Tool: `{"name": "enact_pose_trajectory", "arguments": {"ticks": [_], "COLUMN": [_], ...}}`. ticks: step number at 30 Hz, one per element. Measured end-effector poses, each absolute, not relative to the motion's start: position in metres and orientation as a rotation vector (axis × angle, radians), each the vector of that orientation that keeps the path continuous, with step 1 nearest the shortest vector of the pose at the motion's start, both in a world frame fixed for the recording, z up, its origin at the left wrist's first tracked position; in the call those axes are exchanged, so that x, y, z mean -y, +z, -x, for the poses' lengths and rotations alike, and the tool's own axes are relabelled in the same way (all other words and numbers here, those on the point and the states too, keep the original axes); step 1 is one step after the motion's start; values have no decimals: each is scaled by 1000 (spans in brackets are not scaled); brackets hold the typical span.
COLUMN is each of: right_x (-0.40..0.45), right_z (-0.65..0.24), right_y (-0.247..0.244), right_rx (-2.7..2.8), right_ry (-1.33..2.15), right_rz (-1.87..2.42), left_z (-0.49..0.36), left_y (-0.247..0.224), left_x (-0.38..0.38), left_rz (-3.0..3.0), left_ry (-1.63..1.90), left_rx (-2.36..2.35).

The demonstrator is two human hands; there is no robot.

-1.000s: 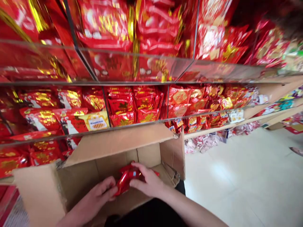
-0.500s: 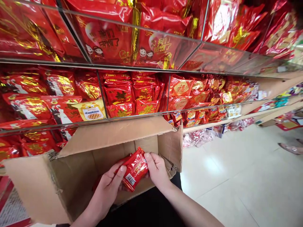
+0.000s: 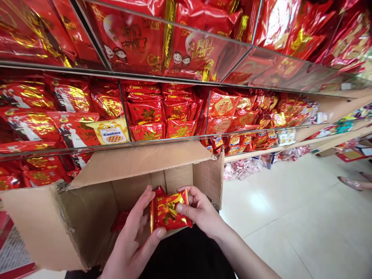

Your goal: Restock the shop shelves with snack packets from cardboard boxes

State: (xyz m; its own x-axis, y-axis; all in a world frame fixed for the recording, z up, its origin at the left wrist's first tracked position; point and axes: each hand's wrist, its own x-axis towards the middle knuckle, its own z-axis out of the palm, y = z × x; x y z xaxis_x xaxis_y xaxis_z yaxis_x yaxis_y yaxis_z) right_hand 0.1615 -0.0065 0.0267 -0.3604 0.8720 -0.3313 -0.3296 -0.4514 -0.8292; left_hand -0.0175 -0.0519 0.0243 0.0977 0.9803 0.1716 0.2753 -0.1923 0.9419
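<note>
One small, shiny red-and-gold plastic packet is pinched in the right hand, whose grip is closed, thumb and fingers on its right end, over the open brown cardboard box. The left hand has its grip open, thumb and fingers spread around the packet's left end; I cannot tell whether they touch it. Red wrapping shows inside the box, near the shelf of red bags and one yellow cookie packet
</note>
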Motion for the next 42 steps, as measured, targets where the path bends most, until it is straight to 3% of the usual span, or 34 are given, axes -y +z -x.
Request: {"name": "enact_pose_trajectory", "arguments": {"ticks": [4,9,21,25,29,35,38,42], "right_x": [12,11,-8,-8,-4,9,-11,-69], "right_z": [-158,-158,-156,-165,-167,-147,-157,-168], "right_y": [25,30,62,71,82,66,77,124], "right_rx": [940,983,989,1384,1865,1320,1485,1843], "right_ry": [1892,1966,1773,1636,1391,1694,1431,614], "right_rz": [958,943,826,960,1063,1012,1081,1076], "left_z": [16,28,14,23,29,23,30,42], "left_y": [22,28,67,53,53,60,59,65], "left_x": [52,49,29,29,26,26,24,15], "left_rz": [-1296,-1035,-1026,-1173,-1404,-1250,-1266,-1342], "left_ry": [1207,913,1215,1126,796,1038,1089,1159], "left_rx": [-1327,-1156,-1280,-1268,-1293,-1244,-1298,-1389]}}
